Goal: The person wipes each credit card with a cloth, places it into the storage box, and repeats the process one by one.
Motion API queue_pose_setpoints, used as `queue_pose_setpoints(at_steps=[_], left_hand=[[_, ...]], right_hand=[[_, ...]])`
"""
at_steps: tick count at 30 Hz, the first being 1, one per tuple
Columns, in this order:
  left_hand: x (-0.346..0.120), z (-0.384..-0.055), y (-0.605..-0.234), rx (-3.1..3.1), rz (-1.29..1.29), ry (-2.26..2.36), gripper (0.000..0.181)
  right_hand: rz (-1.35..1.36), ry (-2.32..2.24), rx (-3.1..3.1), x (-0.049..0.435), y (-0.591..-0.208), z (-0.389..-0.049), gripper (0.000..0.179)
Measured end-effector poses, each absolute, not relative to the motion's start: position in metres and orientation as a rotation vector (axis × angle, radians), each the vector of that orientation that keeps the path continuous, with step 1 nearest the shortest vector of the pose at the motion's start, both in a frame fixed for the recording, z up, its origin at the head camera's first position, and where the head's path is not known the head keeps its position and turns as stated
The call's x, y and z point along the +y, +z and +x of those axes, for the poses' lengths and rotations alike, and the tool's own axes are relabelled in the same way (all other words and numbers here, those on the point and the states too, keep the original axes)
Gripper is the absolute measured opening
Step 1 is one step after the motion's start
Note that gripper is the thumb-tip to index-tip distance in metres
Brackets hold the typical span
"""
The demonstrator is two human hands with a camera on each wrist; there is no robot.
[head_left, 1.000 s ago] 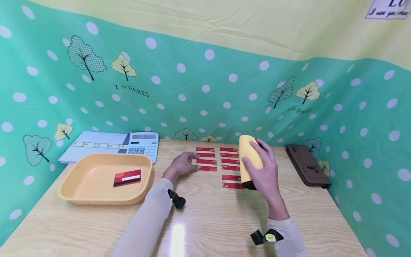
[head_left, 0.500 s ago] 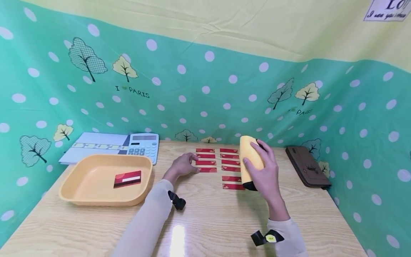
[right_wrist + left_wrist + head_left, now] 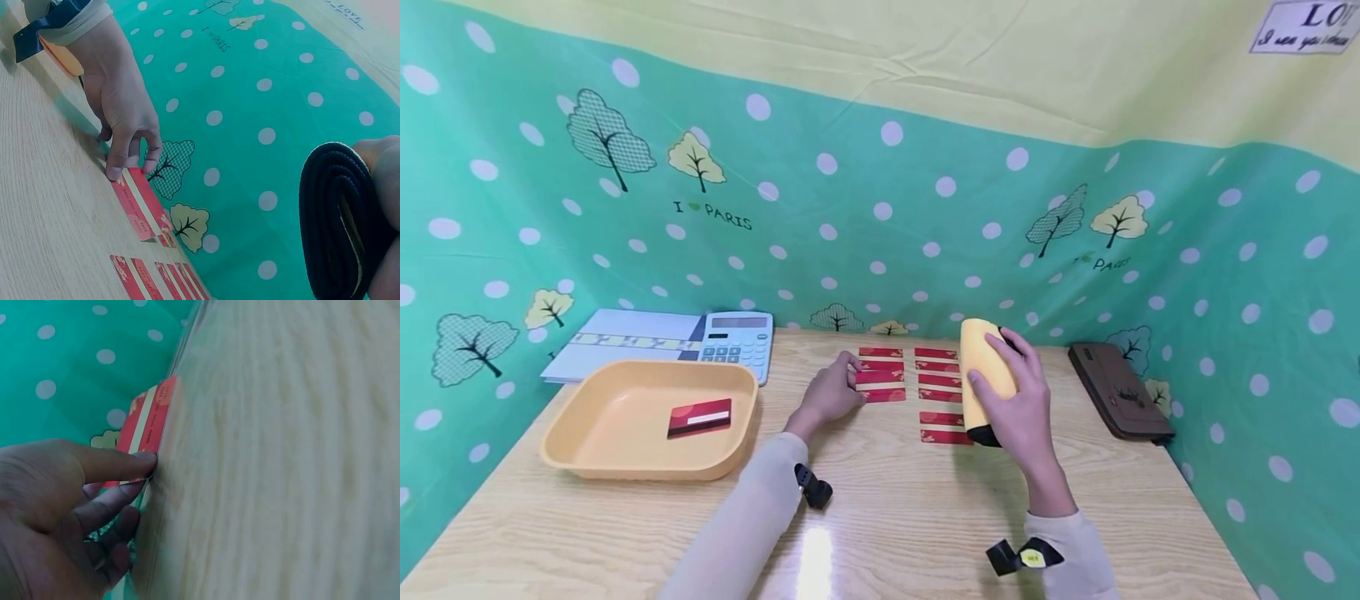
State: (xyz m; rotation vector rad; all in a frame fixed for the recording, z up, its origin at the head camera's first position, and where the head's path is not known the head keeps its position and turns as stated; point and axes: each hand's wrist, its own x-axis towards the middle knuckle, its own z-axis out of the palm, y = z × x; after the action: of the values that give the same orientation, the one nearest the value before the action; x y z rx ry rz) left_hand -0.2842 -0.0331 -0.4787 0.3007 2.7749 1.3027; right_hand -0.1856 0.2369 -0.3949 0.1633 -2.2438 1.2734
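Observation:
My left hand (image 3: pixel 833 392) pinches the left end of a red card (image 3: pixel 883 387) with a cream stripe, in the left column of cards. Seen from the left wrist, the thumb lies over the near edge of the red card (image 3: pixel 164 403) and the fingertips are behind it. My right hand (image 3: pixel 1022 404) grips a rolled cloth (image 3: pixel 979 367), yellow outside and dark inside, held upright beside the right column of red cards (image 3: pixel 938 381). The right wrist view shows the dark layered end of the rolled cloth (image 3: pixel 331 225) and the left hand (image 3: pixel 128 119) at the card.
At the left stands an orange plastic basin (image 3: pixel 574 450) with a red card (image 3: pixel 698 418) in it. A blue calculator (image 3: pixel 736 342) and a pale folder (image 3: pixel 632 333) lie behind it. A brown wallet (image 3: pixel 1118 390) lies at the right, near the polka-dot curtain (image 3: pixel 925 200).
My left hand has turned slightly and its fingers have drawn in round the card's left end; that card now looks slightly raised. The right hand keeps holding the rolled cloth in place.

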Motion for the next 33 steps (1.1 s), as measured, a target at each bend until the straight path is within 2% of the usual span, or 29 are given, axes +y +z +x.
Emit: queue_pose_setpoints(at_steps=[10,33], left_hand=[[-0.042,-0.277,-0.476,2.739,0.338,1.503,0.045],[-0.069,-0.227,-0.423,2.289,0.376,2.040,0.054]], right_hand=[[0.189,1.273,-2.232,0.237,-0.396,-0.185,0.053],[0.205,1.281,-2.262,0.229,-0.394,-0.183,0.052]])
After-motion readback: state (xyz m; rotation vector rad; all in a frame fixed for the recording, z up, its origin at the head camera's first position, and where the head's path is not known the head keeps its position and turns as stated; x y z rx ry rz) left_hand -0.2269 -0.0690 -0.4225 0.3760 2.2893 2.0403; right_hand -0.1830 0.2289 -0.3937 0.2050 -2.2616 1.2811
